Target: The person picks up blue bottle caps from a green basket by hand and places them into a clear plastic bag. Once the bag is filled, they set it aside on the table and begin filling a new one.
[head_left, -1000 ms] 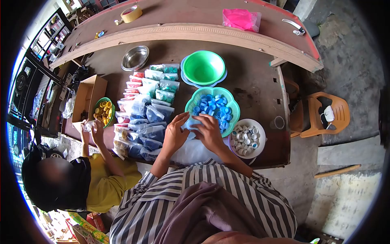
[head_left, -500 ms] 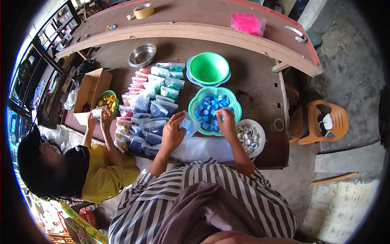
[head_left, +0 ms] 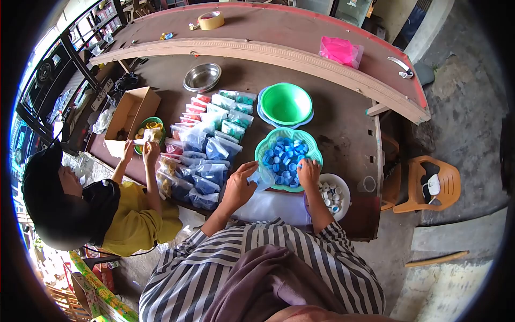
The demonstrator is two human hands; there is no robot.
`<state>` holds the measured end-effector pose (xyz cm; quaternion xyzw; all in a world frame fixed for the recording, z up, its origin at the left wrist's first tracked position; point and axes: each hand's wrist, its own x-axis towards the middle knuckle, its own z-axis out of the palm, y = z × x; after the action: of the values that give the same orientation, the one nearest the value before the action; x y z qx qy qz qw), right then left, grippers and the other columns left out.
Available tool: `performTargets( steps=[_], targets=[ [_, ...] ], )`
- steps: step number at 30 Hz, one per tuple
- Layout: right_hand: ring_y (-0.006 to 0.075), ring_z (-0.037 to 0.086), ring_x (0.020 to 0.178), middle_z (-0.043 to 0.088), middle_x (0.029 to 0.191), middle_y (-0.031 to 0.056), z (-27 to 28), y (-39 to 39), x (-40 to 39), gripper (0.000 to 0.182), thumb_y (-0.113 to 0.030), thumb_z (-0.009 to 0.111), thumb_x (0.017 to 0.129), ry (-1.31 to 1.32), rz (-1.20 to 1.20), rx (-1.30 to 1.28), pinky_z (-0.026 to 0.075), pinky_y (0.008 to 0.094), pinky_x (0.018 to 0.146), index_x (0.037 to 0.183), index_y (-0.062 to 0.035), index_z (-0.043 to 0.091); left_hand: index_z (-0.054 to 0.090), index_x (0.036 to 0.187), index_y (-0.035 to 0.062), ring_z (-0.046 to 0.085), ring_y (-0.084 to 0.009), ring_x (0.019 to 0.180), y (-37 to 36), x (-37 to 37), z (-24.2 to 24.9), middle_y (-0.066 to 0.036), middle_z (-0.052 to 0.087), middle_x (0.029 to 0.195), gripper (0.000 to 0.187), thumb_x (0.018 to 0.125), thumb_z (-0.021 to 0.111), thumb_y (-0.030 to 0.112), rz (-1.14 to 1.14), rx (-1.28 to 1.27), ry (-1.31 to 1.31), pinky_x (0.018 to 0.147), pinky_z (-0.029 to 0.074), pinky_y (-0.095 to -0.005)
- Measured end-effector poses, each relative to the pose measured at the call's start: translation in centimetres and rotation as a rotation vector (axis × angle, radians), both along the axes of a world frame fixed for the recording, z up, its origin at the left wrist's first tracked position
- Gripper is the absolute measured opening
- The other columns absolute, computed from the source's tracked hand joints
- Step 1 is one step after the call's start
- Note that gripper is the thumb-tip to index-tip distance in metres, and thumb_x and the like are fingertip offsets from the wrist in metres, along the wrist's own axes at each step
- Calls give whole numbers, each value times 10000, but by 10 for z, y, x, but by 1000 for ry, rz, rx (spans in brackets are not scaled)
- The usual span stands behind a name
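- Bench (head_left: pixel 348 142): carries the green basket (head_left: pixel 264 144) of blue caps (head_left: pixel 284 155); a snagged rim could scatter them.
- Left hand (head_left: pixel 236 192): thumb and forefinger moderately apart, holding the clear bag (head_left: pixel 262 180) beside the basket; a loose grip could drop it.
- Right hand (head_left: pixel 309 174): fingers narrow, touching caps at the basket's near right; cannot tell whether any are gripped.
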<state>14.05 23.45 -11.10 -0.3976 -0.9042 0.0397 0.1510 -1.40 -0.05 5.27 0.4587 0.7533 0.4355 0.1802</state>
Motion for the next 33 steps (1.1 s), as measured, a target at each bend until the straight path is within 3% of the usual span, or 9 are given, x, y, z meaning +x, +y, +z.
performTargets(
  steps=[5, 7, 11, 14, 16, 20, 24, 28, 33],
  targets=[
    [276, 618, 904, 658, 970, 89, 17, -6, 2, 190, -159, 696, 834, 324, 50, -245, 485, 428, 779, 974, -80, 594, 615, 1215, 7, 629, -323, 1029, 10, 1, -5, -105, 591, 1285, 509, 709, 565, 15, -16, 17, 14, 884, 503, -363],
    [265, 649, 870, 650, 975, 122, 60, -34, -4, 184, -143, 648, 893, 756, 98, -659, 516, 375, 774, 1029, -36, 585, 593, 1245, -25, 647, -171, 603, 14, -2, -12, -128, 568, 1320, 556, 690, 554, -19, -64, 67, 37, 633, 532, -292],
    [268, 630, 946, 612, 1047, 136, 136, -103, -10, 185, -46, 610, 902, 895, 355, -439, 503, 357, 808, 1079, -23, 561, 594, 1246, -20, 646, -169, 599, 19, 0, -11, -131, 567, 1318, 557, 691, 557, -22, -77, 61, -2, 627, 533, -290],
    [319, 569, 997, 596, 1093, 120, 121, -111, -11, 293, 1, 646, 816, 527, 570, -323, 442, 415, 852, 1097, -55, 582, 602, 1233, -20, 662, -184, 654, 21, 4, -11, -137, 578, 1299, 545, 690, 567, -31, -98, 77, -8, 631, 534, -291],
    [313, 565, 1005, 597, 1097, 112, 114, -113, -11, 304, 1, 650, 811, 476, 602, -294, 431, 416, 861, 1102, -64, 591, 629, 1182, -11, 623, -333, 1055, 19, 7, -10, -142, 602, 1258, 481, 704, 576, 14, -111, -4, -54, 891, 499, -369],
    [314, 594, 968, 624, 1034, 107, 120, -109, -14, 276, 13, 652, 801, 502, 563, -359, 450, 413, 831, 1067, -60, 632, 632, 1175, -9, 594, -339, 1115, 14, 1, -12, -152, 603, 1251, 475, 703, 583, 12, -89, 59, -5, 950, 474, -382],
    [291, 633, 879, 631, 942, 132, 102, -73, -10, 172, 9, 630, 839, 762, 312, -469, 494, 373, 774, 1007, -30, 633, 609, 1248, 18, 593, -173, 629, 10, -6, 0, -121, 598, 1277, 552, 701, 554, -32, -31, 10, -54, 655, 492, -274],
    [297, 621, 864, 633, 933, 113, 33, -27, 14, 116, -64, 639, 845, 506, 32, -346, 499, 392, 764, 961, -57, 635, 601, 1253, 7, 573, -158, 594, 10, -10, 0, -109, 586, 1301, 557, 700, 553, -37, -32, 19, -71, 644, 491, -271],
    [291, 593, 926, 621, 972, 88, 1, -5, 5, 185, -101, 670, 816, 206, 93, -151, 480, 419, 782, 1000, -99, 651, 593, 1262, 4, 585, -134, 574, 14, -10, -4, -107, 577, 1317, 570, 695, 564, -49, -48, -11, -84, 605, 495, -262]
  ],
)
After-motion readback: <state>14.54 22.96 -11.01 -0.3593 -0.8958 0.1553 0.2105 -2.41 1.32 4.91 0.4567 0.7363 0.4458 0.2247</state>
